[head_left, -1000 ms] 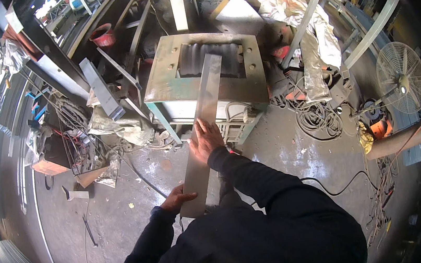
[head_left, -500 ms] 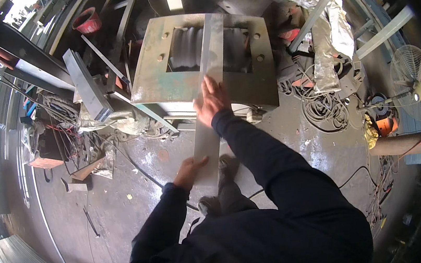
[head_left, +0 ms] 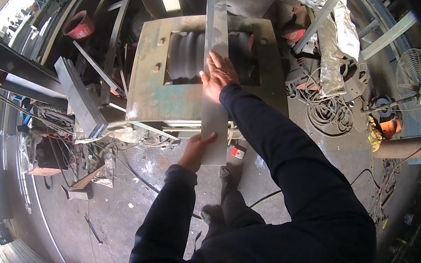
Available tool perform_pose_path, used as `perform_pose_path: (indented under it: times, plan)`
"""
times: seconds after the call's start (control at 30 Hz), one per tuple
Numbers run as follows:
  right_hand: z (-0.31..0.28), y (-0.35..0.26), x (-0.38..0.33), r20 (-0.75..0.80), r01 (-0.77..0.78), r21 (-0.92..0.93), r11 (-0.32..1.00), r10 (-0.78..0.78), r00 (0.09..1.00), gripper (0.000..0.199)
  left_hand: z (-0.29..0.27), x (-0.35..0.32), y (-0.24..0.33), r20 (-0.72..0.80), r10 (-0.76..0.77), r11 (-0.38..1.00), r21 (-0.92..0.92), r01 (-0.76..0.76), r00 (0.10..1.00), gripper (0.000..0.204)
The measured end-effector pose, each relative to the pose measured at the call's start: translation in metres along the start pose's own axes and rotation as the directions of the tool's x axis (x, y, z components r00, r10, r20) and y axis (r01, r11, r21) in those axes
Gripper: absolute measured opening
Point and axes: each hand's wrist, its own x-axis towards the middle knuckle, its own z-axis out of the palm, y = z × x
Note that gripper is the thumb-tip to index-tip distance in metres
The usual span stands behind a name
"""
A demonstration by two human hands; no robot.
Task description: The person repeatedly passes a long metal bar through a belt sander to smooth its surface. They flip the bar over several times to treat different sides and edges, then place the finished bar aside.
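In the head view, you have a long, flat metal strip [head_left: 213, 123] running lengthwise over the boxy machine [head_left: 149, 103]. Its far end reaches past the machine's far edge, and its near end juts out beyond the machine's near edge, toward you. The strip passes over the dark, ridged opening [head_left: 183, 56] in the machine's top plate; you cannot tell from here whether it rests on that plate.

Your left hand [head_left: 196, 153], just off the machine's near edge, is grasping the strip close to its near end, thumb on top and the other fingers hidden underneath. Your right hand [head_left: 221, 77], above the machine's top, lies on the strip's upper face with fingers extended and unclenched, the thumb toward the left edge.

On the floor at the machine's near side is a small red-and-white object [head_left: 238, 152], with your shoes [head_left: 210, 214] farther out from the machine. Left of the machine leans a bundle of grey metal bars [head_left: 79, 97], and beyond its far left corner is a red bucket [head_left: 79, 25]. Right of the machine lie tangled cables [head_left: 329, 112]; farther right stand a round wire-guard fan [head_left: 416, 86] and, nearer to you than the machine, a brown cylinder [head_left: 407, 149].
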Motion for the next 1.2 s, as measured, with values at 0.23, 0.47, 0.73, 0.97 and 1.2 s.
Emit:
perform_pose_path:
  times: [0.23, 0.47, 0.73, 0.97, 1.2]
  plan:
    - [0.006, -0.025, -0.08, -0.165, 0.101, 0.082, 0.992, -0.087, 0.982, 0.05, -0.012, -0.05, -0.075, -0.02, 0.013, 1.0, 0.008, -0.013, 1.0, 0.038]
    - [0.005, -0.084, -0.209, -0.188, 0.154, 0.205, 0.967, -0.115, 0.975, 0.052, -0.04, -0.147, -0.174, -0.071, -0.158, 0.986, 0.037, 0.161, 0.985, 0.039]
    - [-0.008, -0.132, -0.279, -0.058, 0.057, 0.242, 0.969, -0.044, 0.997, 0.053, -0.051, -0.231, -0.202, -0.099, -0.216, 0.976, -0.026, 0.215, 0.971, 0.044]
    - [-0.014, -0.078, -0.192, -0.145, 0.098, 0.216, 0.971, -0.067, 0.987, 0.048, -0.034, -0.149, -0.153, -0.033, -0.061, 0.988, 0.142, 0.065, 0.998, 0.042]
    - [-0.008, -0.001, -0.071, -0.076, 0.071, 0.053, 0.996, -0.066, 0.995, 0.053, 0.009, -0.049, -0.053, 0.014, -0.051, 0.999, 0.009, 0.051, 0.999, 0.045]
